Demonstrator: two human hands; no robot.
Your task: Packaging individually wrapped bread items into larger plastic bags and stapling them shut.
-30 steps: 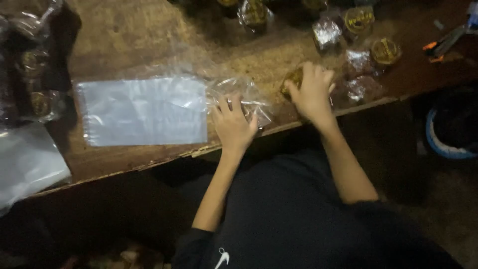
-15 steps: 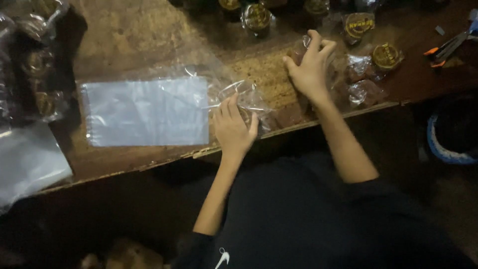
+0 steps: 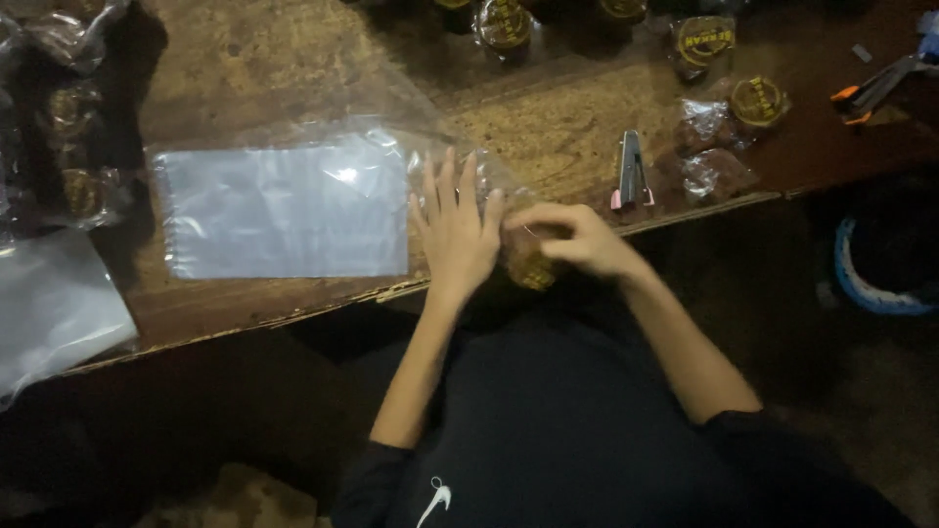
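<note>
Small round wrapped snack (image 3: 531,266) with a yellow label is sitting at the near edge of the surface (image 3: 245,59), partly inside a clear bag (image 3: 489,181). Right hand (image 3: 572,240) is pinching it, fingers curled closed on it from the right side. Left hand (image 3: 455,230) is lying flat, fingers spread and pointing away from the body, pressing the bag down just left of the snack; the two hands are touching over it. Bag's long axis seems to be running left-right along the surface edge, mouth side hard to tell under the hands. The snack is lying between the hands, right hand nearer and the one gripping. Flat stack of clear bags (image 3: 284,210) is lying just left of the left hand. Stapler (image 3: 631,171) is lying near, beyond the right hand, pointing away. More wrapped snacks (image 3: 729,132) are sitting farther right and along the far edge; scissors (image 3: 875,88) well apart at far right.
</note>
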